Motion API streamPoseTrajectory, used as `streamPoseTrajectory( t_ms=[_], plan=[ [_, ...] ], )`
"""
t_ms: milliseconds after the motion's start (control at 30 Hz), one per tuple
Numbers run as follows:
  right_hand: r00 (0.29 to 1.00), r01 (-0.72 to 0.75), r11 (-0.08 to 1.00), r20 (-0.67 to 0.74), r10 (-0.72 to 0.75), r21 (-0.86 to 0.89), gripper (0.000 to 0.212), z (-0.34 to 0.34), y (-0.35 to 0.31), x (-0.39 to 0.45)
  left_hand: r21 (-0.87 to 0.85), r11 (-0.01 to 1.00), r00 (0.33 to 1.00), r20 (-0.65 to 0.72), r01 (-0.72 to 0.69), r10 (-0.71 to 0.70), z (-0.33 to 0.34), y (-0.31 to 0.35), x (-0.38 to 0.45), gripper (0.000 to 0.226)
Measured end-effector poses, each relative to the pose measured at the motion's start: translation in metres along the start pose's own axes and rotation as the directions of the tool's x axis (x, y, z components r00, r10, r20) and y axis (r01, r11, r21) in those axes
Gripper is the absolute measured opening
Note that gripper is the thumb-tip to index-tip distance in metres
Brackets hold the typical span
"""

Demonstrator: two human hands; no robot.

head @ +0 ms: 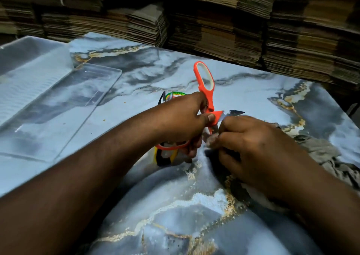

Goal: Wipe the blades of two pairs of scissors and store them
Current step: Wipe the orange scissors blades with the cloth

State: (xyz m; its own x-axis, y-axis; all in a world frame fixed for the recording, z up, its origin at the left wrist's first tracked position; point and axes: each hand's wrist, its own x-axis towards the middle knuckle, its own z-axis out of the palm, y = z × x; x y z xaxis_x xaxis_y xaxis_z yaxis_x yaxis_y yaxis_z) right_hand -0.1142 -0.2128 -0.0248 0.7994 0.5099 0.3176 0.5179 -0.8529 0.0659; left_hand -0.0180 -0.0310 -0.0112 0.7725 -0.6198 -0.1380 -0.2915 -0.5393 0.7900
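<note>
Orange-handled scissors (pixel 206 99) are gripped by the left hand (pixel 183 122) while one blade is pinched through cloth (pixel 319 153) by the right hand (pixel 251 143); strokes are best drawn tipward.

A marble-patterned table top (pixel 243 91), blue-grey with gold veins, lay spread before me. To my left on it sat a clear plastic tray (pixel 64 106), flat and see-through, and beyond that a larger clear plastic piece (pixel 29 60) at the table's far left corner. Along the back rose stacks of flattened cardboard (pixel 224 21), brown and layered, wall to wall. A few small crumbs (pixel 104 120) dotted the surface near the tray.
</note>
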Motion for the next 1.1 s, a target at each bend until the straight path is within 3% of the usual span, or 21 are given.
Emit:
streamPoseTrajectory(
  t_ms=[100, 333, 400, 533, 733, 833, 900, 1033, 1100],
  plan=[
    [0.995, -0.012, 0.999, -0.094, 0.017, 0.052, 0.024, 0.009, 0.003, 0.005, 0.021, 1.0, 1.0, 0.003, -0.003, 0.003, 0.001, 0.0, 0.002, 0.015],
    [0.997, 0.068, 0.995, -0.029, -0.066, 0.076, 0.015, 0.007, 0.021, -0.027, 0.012, 1.0, 0.999, 0.044, 0.0, -0.001, -0.004, -0.001, 0.0, 0.017],
    [0.991, 0.023, 0.99, -0.13, -0.005, 0.138, 0.015, 0.003, 0.026, -0.034, -0.028, 1.0, 0.998, 0.067, 0.008, -0.006, -0.004, -0.002, 0.0, 0.019],
    [0.914, -0.114, 0.946, -0.342, 0.22, 0.303, 0.016, -0.003, 0.027, -0.027, -0.034, 0.999, 0.997, 0.076, 0.009, -0.006, -0.005, -0.002, -0.001, 0.017],
    [0.985, -0.023, 0.988, -0.166, 0.049, 0.151, 0.014, 0.016, 0.024, -0.012, -0.013, 1.0, 0.999, 0.041, -0.026, 0.026, 0.0, -0.003, 0.001, 0.015],
    [0.998, 0.006, 0.984, -0.062, 0.005, 0.177, 0.02, 0.007, 0.031, -0.029, -0.034, 0.998, 0.998, 0.028, -0.054, 0.055, 0.003, -0.001, 0.0, 0.019],
    [0.999, -0.012, 0.974, -0.035, 0.02, 0.227, 0.02, 0.003, 0.036, -0.039, -0.106, 0.993, 0.997, 0.038, -0.059, 0.064, 0.006, 0.002, 0.001, 0.02],
    [0.968, -0.129, 0.932, -0.16, 0.193, 0.339, 0.011, -0.003, 0.052, -0.039, -0.23, 0.973, 0.991, 0.12, -0.037, 0.066, 0.017, 0.009, 0.011, 0.019],
    [0.962, -0.159, 0.926, -0.159, 0.223, 0.341, 0.014, -0.002, 0.06, -0.037, -0.241, 0.97, 0.988, 0.139, -0.027, 0.062, 0.021, 0.013, 0.018, 0.019]
  ],
)
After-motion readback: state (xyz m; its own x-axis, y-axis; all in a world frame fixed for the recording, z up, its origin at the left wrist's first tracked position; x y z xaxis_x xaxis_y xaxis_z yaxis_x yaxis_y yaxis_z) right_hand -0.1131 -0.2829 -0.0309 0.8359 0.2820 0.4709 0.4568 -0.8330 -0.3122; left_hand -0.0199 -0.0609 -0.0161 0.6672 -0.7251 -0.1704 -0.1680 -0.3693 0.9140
